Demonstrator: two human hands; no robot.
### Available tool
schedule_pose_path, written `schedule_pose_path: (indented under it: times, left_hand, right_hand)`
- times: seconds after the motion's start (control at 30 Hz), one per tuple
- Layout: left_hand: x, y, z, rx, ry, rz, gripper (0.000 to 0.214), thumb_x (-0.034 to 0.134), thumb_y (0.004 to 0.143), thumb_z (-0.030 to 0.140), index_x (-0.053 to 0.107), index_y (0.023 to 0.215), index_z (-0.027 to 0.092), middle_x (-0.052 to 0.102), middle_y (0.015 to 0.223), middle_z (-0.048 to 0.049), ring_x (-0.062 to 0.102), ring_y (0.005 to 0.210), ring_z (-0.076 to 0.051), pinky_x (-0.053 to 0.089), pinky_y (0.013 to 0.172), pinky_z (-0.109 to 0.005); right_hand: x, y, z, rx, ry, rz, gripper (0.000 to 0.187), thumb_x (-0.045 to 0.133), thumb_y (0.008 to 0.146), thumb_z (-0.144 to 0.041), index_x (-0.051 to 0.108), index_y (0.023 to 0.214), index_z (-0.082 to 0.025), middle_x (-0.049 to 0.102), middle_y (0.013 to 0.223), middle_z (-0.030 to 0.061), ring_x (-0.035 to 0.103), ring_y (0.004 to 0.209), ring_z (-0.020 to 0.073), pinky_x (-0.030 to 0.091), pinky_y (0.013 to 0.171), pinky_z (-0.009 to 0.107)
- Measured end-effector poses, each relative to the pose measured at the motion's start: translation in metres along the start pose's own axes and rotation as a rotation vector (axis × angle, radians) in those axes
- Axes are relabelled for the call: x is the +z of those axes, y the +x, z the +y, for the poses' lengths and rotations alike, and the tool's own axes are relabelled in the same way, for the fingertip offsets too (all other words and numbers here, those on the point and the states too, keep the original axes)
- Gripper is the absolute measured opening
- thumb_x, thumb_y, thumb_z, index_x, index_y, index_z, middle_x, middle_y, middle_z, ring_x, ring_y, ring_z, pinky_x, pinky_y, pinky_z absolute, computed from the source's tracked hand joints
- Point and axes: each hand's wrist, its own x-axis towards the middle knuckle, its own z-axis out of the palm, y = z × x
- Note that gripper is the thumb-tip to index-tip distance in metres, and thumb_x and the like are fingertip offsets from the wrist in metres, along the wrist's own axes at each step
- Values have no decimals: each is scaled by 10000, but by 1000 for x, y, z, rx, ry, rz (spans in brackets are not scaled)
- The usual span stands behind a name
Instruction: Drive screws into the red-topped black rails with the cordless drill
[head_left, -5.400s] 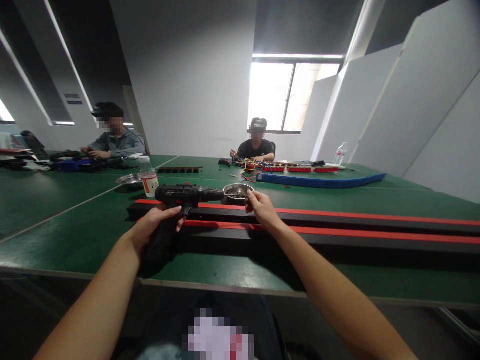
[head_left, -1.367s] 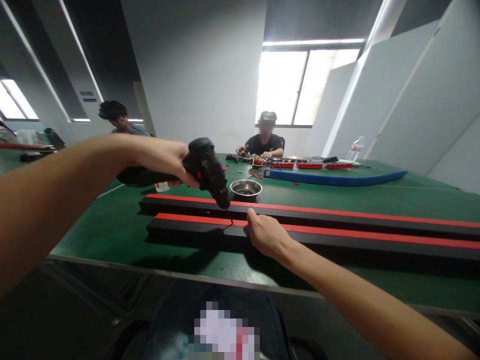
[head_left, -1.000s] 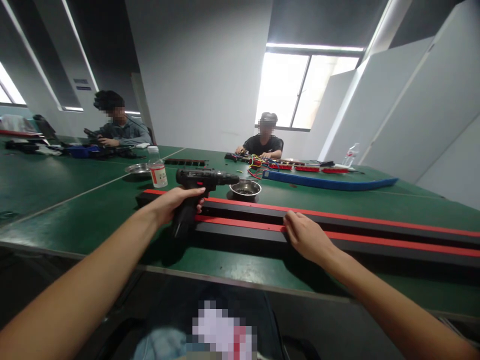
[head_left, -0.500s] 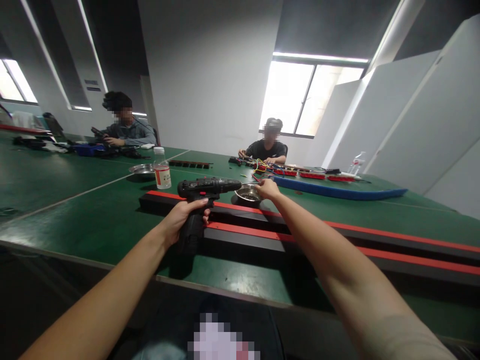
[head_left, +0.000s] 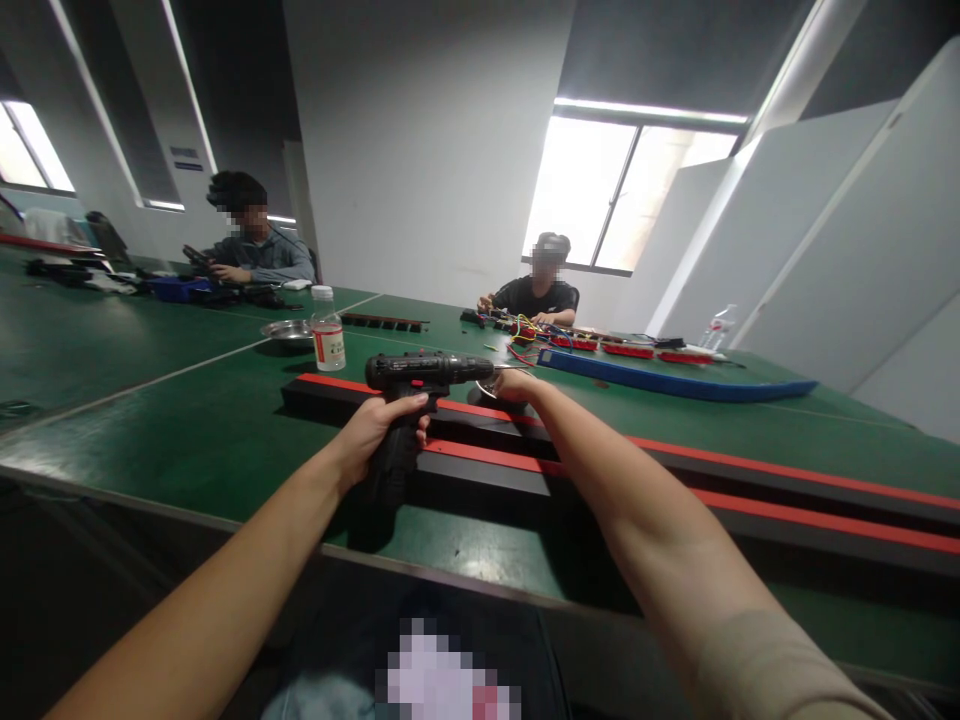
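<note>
My left hand (head_left: 379,428) is wrapped round the grip of a black cordless drill (head_left: 420,375), which stands upright on the green table with its chuck pointing right. My right hand (head_left: 516,385) reaches forward over two long black rails with red strips (head_left: 675,470) to a small metal bowl (head_left: 487,383) that sits just past the drill's tip. The bowl is mostly hidden behind the hand and the drill. The fingers of my right hand are at the bowl and I cannot make out whether they hold anything.
A plastic bottle (head_left: 328,343) and a metal dish (head_left: 286,330) stand at the back left. Two other people sit at the far side, one with coloured wires (head_left: 525,335). A long blue strip (head_left: 675,380) lies to the right. The table edge (head_left: 465,578) runs just before me.
My right hand has left the near rail and reached forward to the metal bowl. The drill, tipped down onto the rail earlier, now stands upright in my left hand.
</note>
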Motion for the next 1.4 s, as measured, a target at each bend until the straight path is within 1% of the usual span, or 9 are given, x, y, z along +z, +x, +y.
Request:
schedule_pose_path:
  times: [0.13,0.3,0.47,0.63,0.73,0.87,1.03,1.23,1.4]
  left_hand:
    - [-3,1,-1,0,9,-2,165,777,820,230,677,840,101,667,715,-54,636,546,-115,577,546,-219]
    - [-4,2,-3,5,2,13,186,782,823,237,682,888,95,678,743,-57,643,556,-111,578,545,-207]
    - [1,1,0,-15,0,39,131,735,855,199,665,858,88,668,727,-63,641,540,-117,568,517,-208]
    - [1,-1,0,-3,4,42,133,728,862,201,665,861,83,659,723,-58,637,538,-115,569,523,-207]
    - [1,-3,0,4,16,40,137,733,859,201,662,868,84,660,731,-60,638,543,-119,568,517,-209]
    - [0,-5,2,7,13,39,135,736,854,192,666,878,80,659,741,-64,639,556,-123,572,520,-214]
    - [-6,-5,0,2,50,-7,189,767,837,230,692,911,74,651,771,-63,638,590,-121,584,556,-221]
    - [-12,-9,-4,25,167,-41,238,800,811,277,711,932,93,640,780,-58,633,641,-127,578,586,-223]
    - [-11,-11,-4,24,204,-28,269,802,804,303,727,954,92,638,769,-58,619,629,-120,563,575,-209]
  right_hand:
    - [-5,-6,-1,28,0,-15,121,739,808,-242,745,810,-122,698,770,67,589,654,137,431,622,232]
    - [-13,-13,7,36,86,128,302,665,916,-417,727,816,-139,709,828,100,613,703,163,439,637,245]
    - [-16,-17,18,34,145,205,266,646,943,-338,706,766,-148,720,835,124,656,796,219,440,682,267]
    - [-21,-30,20,40,249,206,314,589,983,-327,666,737,-147,682,720,92,610,633,174,416,588,267]
    - [-25,-50,21,0,521,216,293,667,940,-385,665,764,-150,664,677,61,574,573,142,423,553,253]
    - [-32,-90,21,-68,824,254,305,817,792,-419,700,776,-138,677,692,61,575,595,135,412,537,246]
    - [-27,-138,15,-101,1156,284,399,793,771,-534,717,805,-144,702,784,63,560,619,119,421,572,255]
    - [-11,-151,12,-71,1201,389,493,719,783,-655,609,735,-176,570,592,-4,510,544,119,374,526,254]
    - [-5,-148,18,-73,1250,392,499,710,782,-661,537,697,-200,537,573,-15,486,517,114,364,511,256]
